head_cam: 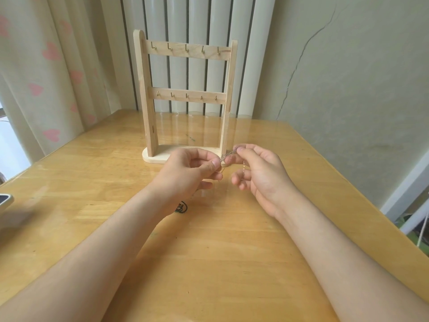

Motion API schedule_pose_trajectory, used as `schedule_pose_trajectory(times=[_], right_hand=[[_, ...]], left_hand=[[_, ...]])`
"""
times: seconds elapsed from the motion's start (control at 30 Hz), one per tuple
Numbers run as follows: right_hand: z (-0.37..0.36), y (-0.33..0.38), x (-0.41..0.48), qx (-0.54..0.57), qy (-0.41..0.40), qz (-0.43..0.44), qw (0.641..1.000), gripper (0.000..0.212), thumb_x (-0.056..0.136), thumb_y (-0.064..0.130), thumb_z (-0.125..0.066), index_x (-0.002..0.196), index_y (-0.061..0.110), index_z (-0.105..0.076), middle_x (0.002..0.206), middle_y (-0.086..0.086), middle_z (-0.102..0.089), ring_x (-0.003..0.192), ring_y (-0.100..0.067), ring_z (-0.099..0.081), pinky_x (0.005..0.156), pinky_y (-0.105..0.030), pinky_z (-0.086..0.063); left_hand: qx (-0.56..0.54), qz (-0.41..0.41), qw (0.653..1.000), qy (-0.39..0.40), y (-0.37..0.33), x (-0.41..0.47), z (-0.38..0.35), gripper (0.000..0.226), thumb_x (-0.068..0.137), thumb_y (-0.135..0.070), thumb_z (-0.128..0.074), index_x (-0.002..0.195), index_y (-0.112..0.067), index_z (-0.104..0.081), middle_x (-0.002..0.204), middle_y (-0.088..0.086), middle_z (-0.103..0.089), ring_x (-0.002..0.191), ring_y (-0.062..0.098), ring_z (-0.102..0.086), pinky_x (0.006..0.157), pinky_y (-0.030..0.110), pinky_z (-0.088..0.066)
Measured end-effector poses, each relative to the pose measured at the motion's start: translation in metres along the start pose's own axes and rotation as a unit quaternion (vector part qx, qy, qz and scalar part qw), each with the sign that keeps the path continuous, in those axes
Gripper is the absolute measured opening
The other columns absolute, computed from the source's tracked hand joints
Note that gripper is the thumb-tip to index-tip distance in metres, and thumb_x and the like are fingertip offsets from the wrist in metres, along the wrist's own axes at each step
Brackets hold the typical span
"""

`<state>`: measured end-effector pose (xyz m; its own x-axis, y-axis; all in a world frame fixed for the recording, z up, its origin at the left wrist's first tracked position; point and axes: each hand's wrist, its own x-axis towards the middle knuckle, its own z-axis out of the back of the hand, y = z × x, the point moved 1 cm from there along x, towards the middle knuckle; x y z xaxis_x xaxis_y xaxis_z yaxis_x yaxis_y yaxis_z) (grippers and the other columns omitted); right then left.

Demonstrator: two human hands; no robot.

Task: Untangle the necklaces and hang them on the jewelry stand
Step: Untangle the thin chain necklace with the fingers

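Left hand (192, 170), centre of the frame: thumb and forefinger pinch one end of a thin chain (228, 154); the remaining fingers are curled beneath. Right hand (260, 175), just right of centre: thumb and forefinger pinch the other end of the same short bunched section, slightly higher. The two hands are close together but not touching, both raised above the table (209, 252).

A loose strand (243, 168) of the chain hangs down in front of the right palm.

Jewelry stand (145, 89): upright on the table directly behind the hands, upper centre of the frame. It has two wooden crossbars, each with five small hooks (170, 48). All hooks are bare.

A small dark cord loop (182, 208) lies on the table just below the left wrist (part of it is hidden by the wrist).

A grey object (4, 203) is cut off at the left edge. A curtain (51, 52) with pink hearts hangs in the upper left.
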<state>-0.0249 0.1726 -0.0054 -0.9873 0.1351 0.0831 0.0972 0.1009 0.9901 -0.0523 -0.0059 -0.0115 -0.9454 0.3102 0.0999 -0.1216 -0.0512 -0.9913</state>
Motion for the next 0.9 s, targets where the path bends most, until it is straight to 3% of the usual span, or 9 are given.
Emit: schedule_pose_trajectory(times=[0.17,0.27,0.53,0.77,0.83,0.9], right_hand=[[-0.002,-0.002,0.0,0.016,0.026,-0.01,0.999,0.008,0.108,0.013,-0.053,0.112,0.014,-0.06,0.08,-0.003,-0.058,0.052,-0.018,-0.05,0.048,-0.029,-0.039],[-0.002,-0.002,0.0,0.002,0.03,-0.007,1.0,0.018,0.104,0.004,-0.051,0.112,0.018,-0.06,0.077,-0.003,-0.052,0.053,-0.019,-0.05,0.049,-0.03,-0.04],[-0.003,-0.002,-0.001,-0.029,0.033,0.007,0.999,0.026,0.099,-0.001,-0.051,0.099,0.002,-0.078,0.083,-0.008,-0.059,0.06,-0.018,-0.054,0.049,-0.03,-0.044],[0.002,-0.007,0.001,-0.121,-0.011,0.069,0.99,0.01,0.096,0.014,-0.074,0.098,0.013,-0.084,0.07,0.008,-0.068,0.063,-0.017,-0.052,0.051,-0.029,-0.045],[0.002,-0.008,0.001,-0.165,-0.013,0.096,0.981,0.01,0.095,0.018,-0.076,0.099,0.021,-0.085,0.074,0.009,-0.074,0.065,-0.017,-0.061,0.057,-0.031,-0.053],[0.001,-0.009,0.004,-0.223,-0.017,0.129,0.966,0.014,0.092,0.02,-0.077,0.099,0.03,-0.084,0.086,0.002,-0.079,0.082,-0.025,-0.072,0.079,-0.036,-0.061]], left_hand=[[-0.044,0.019,0.999,-0.006,-0.001,0.001,0.0,0.014,0.098,-0.014,-0.076,0.112,-0.011,-0.075,0.087,-0.001,-0.077,0.088,0.014,-0.078,0.077,0.028,-0.063],[-0.056,0.022,0.998,-0.005,-0.001,0.0,0.001,0.018,0.096,-0.012,-0.079,0.114,-0.014,-0.076,0.09,-0.001,-0.078,0.089,0.015,-0.077,0.077,0.03,-0.061],[-0.094,0.036,0.995,0.002,-0.006,-0.002,0.001,0.026,0.09,-0.011,-0.083,0.115,-0.017,-0.078,0.099,0.0,-0.081,0.088,0.014,-0.077,0.076,0.03,-0.056],[-0.112,0.029,0.993,-0.001,-0.011,-0.004,0.001,0.023,0.098,-0.011,-0.073,0.12,-0.017,-0.075,0.112,0.003,-0.082,0.079,0.016,-0.073,0.067,0.029,-0.055],[-0.137,0.03,0.99,0.011,-0.014,-0.005,0.0,0.025,0.101,-0.007,-0.066,0.124,-0.016,-0.074,0.116,0.004,-0.081,0.08,0.017,-0.073,0.06,0.027,-0.051],[-0.154,0.031,0.987,0.023,-0.015,-0.005,-0.001,0.032,0.102,-0.002,-0.057,0.125,-0.017,-0.073,0.119,0.003,-0.08,0.085,0.019,-0.074,0.056,0.025,-0.046]])
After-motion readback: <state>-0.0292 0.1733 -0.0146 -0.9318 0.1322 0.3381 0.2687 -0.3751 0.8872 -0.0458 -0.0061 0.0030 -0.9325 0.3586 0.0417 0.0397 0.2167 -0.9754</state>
